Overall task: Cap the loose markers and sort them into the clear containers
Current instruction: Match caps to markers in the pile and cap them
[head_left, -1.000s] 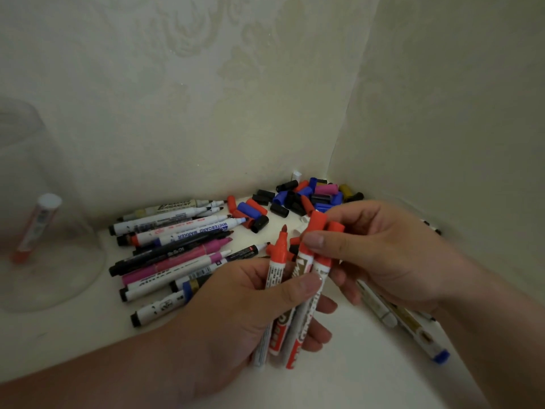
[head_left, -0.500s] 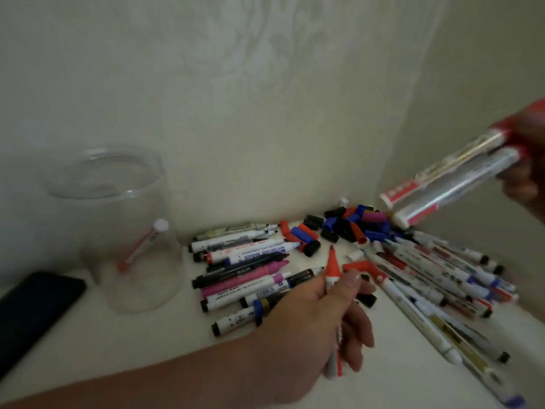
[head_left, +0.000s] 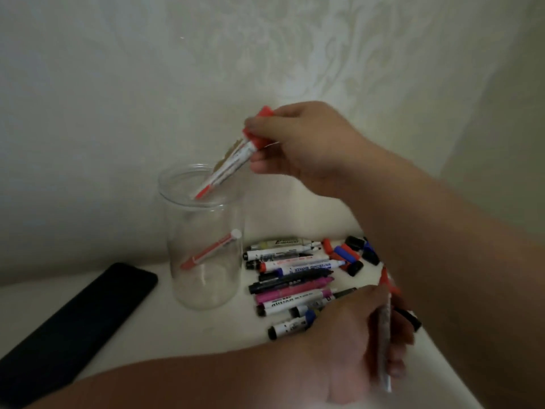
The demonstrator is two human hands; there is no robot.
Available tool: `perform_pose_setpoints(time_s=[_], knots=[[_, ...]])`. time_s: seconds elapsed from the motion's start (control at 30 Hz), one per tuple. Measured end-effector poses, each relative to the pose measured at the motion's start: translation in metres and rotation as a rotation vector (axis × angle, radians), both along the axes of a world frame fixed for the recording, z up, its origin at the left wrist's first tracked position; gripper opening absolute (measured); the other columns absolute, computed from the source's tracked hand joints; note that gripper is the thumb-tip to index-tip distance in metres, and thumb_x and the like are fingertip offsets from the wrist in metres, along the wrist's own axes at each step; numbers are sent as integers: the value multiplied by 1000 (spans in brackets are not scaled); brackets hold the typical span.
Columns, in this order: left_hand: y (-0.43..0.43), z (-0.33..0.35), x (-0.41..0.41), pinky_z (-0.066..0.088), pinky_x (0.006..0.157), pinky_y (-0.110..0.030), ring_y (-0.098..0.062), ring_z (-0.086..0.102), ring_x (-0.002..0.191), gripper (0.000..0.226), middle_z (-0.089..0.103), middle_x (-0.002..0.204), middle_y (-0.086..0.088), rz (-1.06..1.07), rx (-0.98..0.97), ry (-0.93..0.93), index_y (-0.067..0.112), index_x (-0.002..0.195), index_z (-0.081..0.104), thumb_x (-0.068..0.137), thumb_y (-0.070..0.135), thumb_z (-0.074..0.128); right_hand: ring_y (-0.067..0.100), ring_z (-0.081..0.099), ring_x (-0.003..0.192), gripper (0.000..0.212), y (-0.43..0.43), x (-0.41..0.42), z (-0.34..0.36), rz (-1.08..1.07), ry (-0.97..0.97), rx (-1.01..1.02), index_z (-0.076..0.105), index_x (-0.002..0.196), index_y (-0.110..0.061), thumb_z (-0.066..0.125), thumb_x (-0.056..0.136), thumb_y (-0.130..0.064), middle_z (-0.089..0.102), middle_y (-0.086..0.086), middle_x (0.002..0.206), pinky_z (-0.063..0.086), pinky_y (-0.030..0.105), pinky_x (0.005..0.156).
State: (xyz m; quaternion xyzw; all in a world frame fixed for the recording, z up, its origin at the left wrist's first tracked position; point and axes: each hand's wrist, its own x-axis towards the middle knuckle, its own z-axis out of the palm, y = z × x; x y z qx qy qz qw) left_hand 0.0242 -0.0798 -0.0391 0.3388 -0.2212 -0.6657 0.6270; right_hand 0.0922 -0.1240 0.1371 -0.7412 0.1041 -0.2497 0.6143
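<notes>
The fingers (head_left: 261,166) of the right hand (head_left: 306,143) are curling round a bundle of red-capped markers (head_left: 233,160), tilting it so its lower ends are dipping into the mouth of the clear jar (head_left: 203,278) — one red marker (head_left: 211,250) is leaning inside. The left hand (head_left: 345,335) is gripping a blurred red-tipped marker (head_left: 384,329) above the loose markers (head_left: 290,276) and caps (head_left: 351,256) lying on the worktop (head_left: 177,335).
</notes>
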Motion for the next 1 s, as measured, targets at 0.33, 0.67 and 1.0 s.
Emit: perform_pose_setpoints(time_s=[0.33,0.67,1.0], knots=[[-5,-4,1,22,51,-29,-16,25,54,26,28,72,-7,-42,-42,26,16,88,46,91,40,52,14,61,59,24,-45,-52,2,-221,177,-454,74,89,-8,76,86,-32,75,6,84,48,25,51],[-7,0,-7,18,48,-27,-15,29,48,32,45,62,-9,19,-30,-39,3,109,57,92,29,50,1,62,70,5,-156,-168,-90,-380,760,-724,75,89,-26,71,90,-25,69,-12,81,41,12,52],[-6,3,-10,18,46,-26,-16,24,45,32,44,58,-10,-33,-62,-138,8,101,68,94,37,56,21,55,115,48,-156,-92,-114,33,819,-1180,54,137,-32,55,94,-10,56,-5,136,45,32,90]])
